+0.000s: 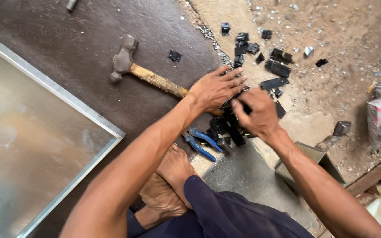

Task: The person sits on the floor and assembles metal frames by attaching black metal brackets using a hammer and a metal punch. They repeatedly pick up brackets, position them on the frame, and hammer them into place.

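Dark trouser cloth (225, 211) and two bare feet (168, 185) fill the bottom of the view, closest to the lens. Fingers of the left hand (214, 88) are extended and slightly spread, palm down, with the tips resting at the far edge of a heap of small black metal brackets (228, 125); the wrist is straight and the forearm runs back toward the lower left. Fingers of the right hand (256, 113) are curled inward, with thumb and forefinger pinching one black piece at the top of the heap; the knuckles face up and the forearm extends down to the lower right. Both hands meet over the heap, nearly touching. Loose black brackets (276, 66) lie scattered on the sandy ground beyond the hands. Blue-handled pliers (201, 143) lie just beside the heap, on the near side. A wooden-handled hammer (142, 70) rests on the dark surface, its handle passing under the left hand. A framed metal sheet (36, 145) lies well apart at left.
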